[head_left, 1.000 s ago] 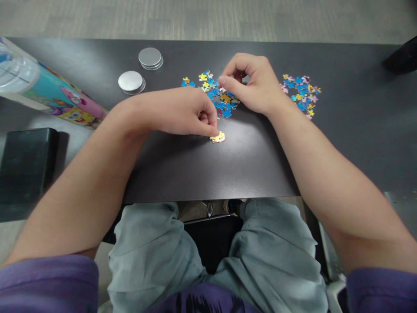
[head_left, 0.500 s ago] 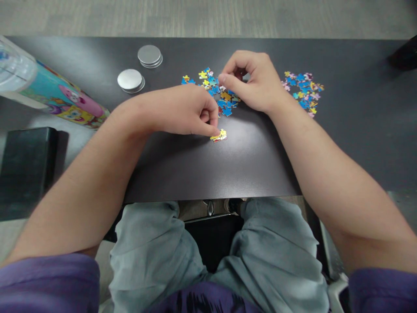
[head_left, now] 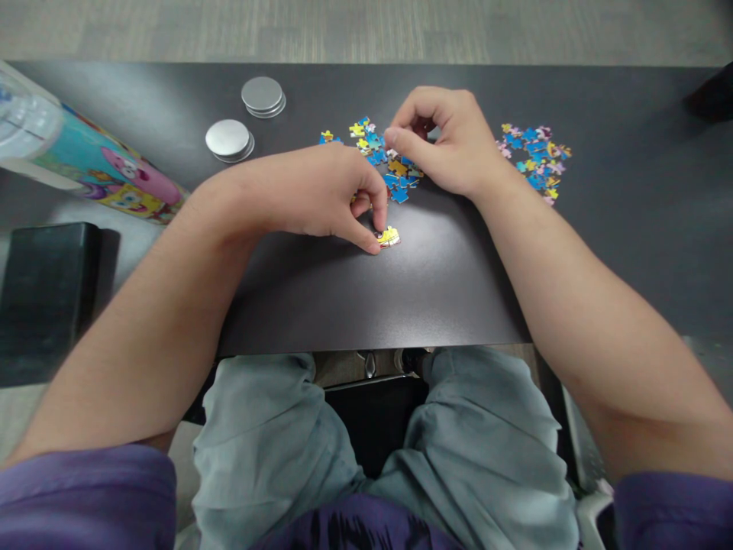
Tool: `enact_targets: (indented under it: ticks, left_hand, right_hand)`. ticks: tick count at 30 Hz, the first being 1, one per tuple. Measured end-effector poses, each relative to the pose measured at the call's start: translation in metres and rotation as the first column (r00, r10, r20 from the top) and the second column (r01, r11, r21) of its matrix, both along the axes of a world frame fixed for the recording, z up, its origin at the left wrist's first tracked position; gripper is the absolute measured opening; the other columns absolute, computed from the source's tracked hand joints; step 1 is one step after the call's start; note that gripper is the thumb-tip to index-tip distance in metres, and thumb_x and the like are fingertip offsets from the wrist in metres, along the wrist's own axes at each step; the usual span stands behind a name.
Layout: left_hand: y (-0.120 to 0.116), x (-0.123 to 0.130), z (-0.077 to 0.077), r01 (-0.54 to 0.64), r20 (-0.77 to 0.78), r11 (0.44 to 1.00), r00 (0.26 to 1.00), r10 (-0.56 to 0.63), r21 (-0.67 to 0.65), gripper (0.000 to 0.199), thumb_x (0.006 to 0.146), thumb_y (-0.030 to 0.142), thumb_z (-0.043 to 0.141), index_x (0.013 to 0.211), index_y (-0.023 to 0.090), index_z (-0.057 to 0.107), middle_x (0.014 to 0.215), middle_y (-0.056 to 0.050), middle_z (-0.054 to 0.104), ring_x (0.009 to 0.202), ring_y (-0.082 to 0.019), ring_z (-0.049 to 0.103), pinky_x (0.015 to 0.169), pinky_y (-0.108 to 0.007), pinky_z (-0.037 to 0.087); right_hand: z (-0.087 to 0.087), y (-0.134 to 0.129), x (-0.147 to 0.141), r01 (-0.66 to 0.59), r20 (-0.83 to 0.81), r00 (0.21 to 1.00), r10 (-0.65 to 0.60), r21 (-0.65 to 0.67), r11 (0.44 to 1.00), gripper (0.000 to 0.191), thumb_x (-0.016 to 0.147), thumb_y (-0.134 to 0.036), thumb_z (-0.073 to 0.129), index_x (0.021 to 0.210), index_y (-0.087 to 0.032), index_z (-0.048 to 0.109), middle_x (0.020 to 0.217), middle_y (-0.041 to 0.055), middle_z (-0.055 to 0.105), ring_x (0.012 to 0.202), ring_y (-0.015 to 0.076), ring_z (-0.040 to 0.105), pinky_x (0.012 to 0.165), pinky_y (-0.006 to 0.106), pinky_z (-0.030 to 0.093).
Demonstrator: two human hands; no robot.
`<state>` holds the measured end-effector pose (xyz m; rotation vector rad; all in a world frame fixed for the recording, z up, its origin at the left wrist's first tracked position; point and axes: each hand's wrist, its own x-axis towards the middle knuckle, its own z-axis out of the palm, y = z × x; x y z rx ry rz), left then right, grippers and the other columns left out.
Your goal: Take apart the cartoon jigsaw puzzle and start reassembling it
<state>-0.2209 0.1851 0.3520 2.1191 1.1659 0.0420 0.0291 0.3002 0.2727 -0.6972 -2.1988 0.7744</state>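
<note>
My left hand (head_left: pixel 343 195) reaches over the dark desk with thumb and forefinger at the left end of a small cluster of joined yellow puzzle pieces (head_left: pixel 390 236). The cluster shows some white and red along its lower edge. My right hand (head_left: pixel 443 141) hovers at the right side of a loose pile of puzzle pieces (head_left: pixel 399 183), mostly blue with yellow and orange ones. Its thumb and forefinger are pinched together, and whatever is between them is hidden. Part of the pile lies out of sight behind my left hand.
A second pile of puzzle pieces (head_left: pixel 538 160) lies to the right of my right wrist. Silver discs (head_left: pixel 227 139) sit in two stacks at the left. Beyond my left forearm are a cartoon-printed box (head_left: pixel 123 179) and a black box (head_left: pixel 49 294). The desk's front edge borders my lap.
My left thumb has moved down and apart from the forefinger, taking the left end of the yellow cluster between them. My right hand has barely moved.
</note>
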Motion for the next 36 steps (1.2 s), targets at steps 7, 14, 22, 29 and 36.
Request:
enact_targets:
  ticks: [7, 14, 22, 29, 36]
  left_hand:
    - [0.003, -0.003, -0.006, 0.023, 0.071, 0.999, 0.997, -0.026, 0.034, 0.022, 0.093, 0.055, 0.098, 0.094, 0.033, 0.093, 0.071, 0.002, 0.067, 0.070, -0.021, 0.060, 0.073, -0.043, 0.039]
    - [0.001, -0.002, -0.007, 0.035, 0.124, 0.997, 0.991, -0.044, 0.072, 0.034, 0.097, 0.065, 0.093, 0.087, 0.033, 0.092, 0.068, 0.001, 0.070, 0.069, -0.021, 0.061, 0.071, -0.042, 0.037]
    - [0.001, -0.002, -0.007, 0.044, 0.091, 0.997, 0.995, -0.050, 0.069, 0.037, 0.098, 0.066, 0.093, 0.086, 0.031, 0.091, 0.069, 0.000, 0.070, 0.072, -0.022, 0.065, 0.075, -0.041, 0.041]
    - [0.000, -0.001, -0.010, -0.005, 0.080, 0.992, 0.997, -0.005, 0.123, 0.032, 0.097, 0.066, 0.090, 0.088, 0.036, 0.088, 0.067, 0.001, 0.068, 0.075, -0.025, 0.066, 0.073, -0.042, 0.039]
    - [0.001, 0.004, -0.012, -0.030, 0.052, 0.992, 0.998, 0.024, 0.124, 0.027, 0.094, 0.065, 0.094, 0.094, 0.038, 0.090, 0.069, 0.002, 0.068, 0.082, -0.027, 0.068, 0.074, -0.045, 0.038]
  right_hand:
    - [0.000, 0.003, -0.001, -0.051, -0.013, 0.999, 0.051, 0.023, 0.998, 0.062, 0.105, -0.091, 0.092, 0.089, -0.033, 0.076, 0.091, 0.0021, 0.075, 0.081, 0.0238, 0.052, 0.082, 0.048, 0.050]
    - [0.000, 0.002, 0.000, -0.036, -0.001, 0.999, 0.036, 0.032, 0.999, 0.061, 0.108, -0.089, 0.092, 0.090, -0.033, 0.076, 0.092, 0.0019, 0.076, 0.082, 0.0240, 0.053, 0.084, 0.047, 0.050]
    - [-0.002, 0.006, 0.001, -0.050, 0.007, 0.999, 0.050, 0.052, 0.997, 0.056, 0.111, -0.083, 0.090, 0.092, -0.033, 0.077, 0.092, 0.0018, 0.076, 0.081, 0.0229, 0.054, 0.083, 0.046, 0.049]
    - [-0.002, 0.006, 0.000, -0.032, 0.020, 0.999, 0.031, 0.046, 0.998, 0.059, 0.110, -0.088, 0.090, 0.092, -0.033, 0.076, 0.093, 0.0014, 0.076, 0.084, 0.0242, 0.055, 0.083, 0.047, 0.050]
    - [-0.002, 0.006, -0.001, -0.046, 0.000, 0.999, 0.046, 0.041, 0.998, 0.057, 0.109, -0.084, 0.091, 0.091, -0.032, 0.074, 0.092, 0.0010, 0.074, 0.081, 0.0220, 0.052, 0.084, 0.045, 0.050]
